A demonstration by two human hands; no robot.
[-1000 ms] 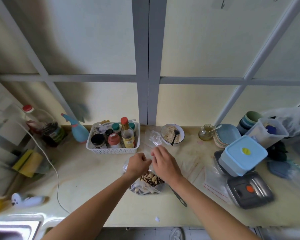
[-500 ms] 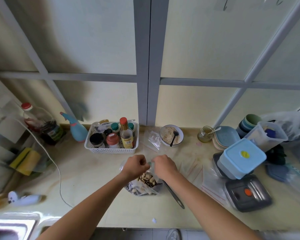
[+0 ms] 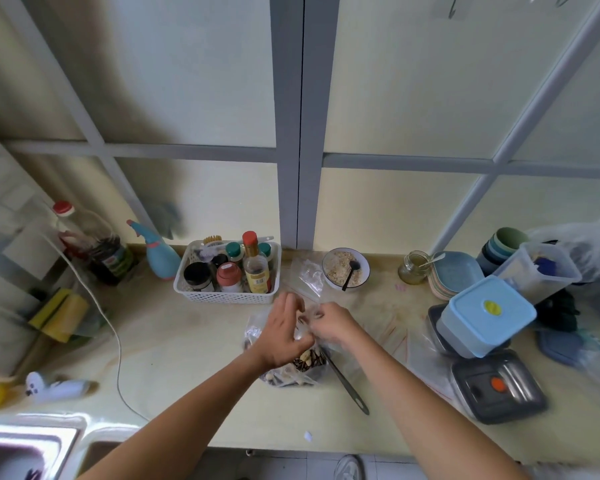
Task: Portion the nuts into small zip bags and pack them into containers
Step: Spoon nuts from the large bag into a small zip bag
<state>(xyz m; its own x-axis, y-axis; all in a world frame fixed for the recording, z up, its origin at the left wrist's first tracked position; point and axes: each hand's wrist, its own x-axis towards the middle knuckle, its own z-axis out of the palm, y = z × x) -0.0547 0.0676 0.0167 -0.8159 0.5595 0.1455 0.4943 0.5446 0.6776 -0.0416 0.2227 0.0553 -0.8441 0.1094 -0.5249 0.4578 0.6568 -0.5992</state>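
Your hands are meeting over the clear plastic bag of mixed nuts (image 3: 293, 370): left hand (image 3: 282, 336) spread, right hand (image 3: 329, 325) pinching clear plastic, white lattice basket (image 3: 226, 296) just behind on the counter (image 3: 187, 344).

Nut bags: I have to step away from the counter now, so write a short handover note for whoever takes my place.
Left hand: fingers spread, over the big bag of mixed nuts.
Right hand: pinches a small clear zip bag just above the big bag.
Spoon lies beside the nuts, to their right. Spare zip bags lie flat further right.
Blue-lidded container is closed and stacked on another; grey-lidded container is closed in front of it.
Done: one small bag with something in it lies by the bowl.
Left: fill and seal the bags, pack them into containers.
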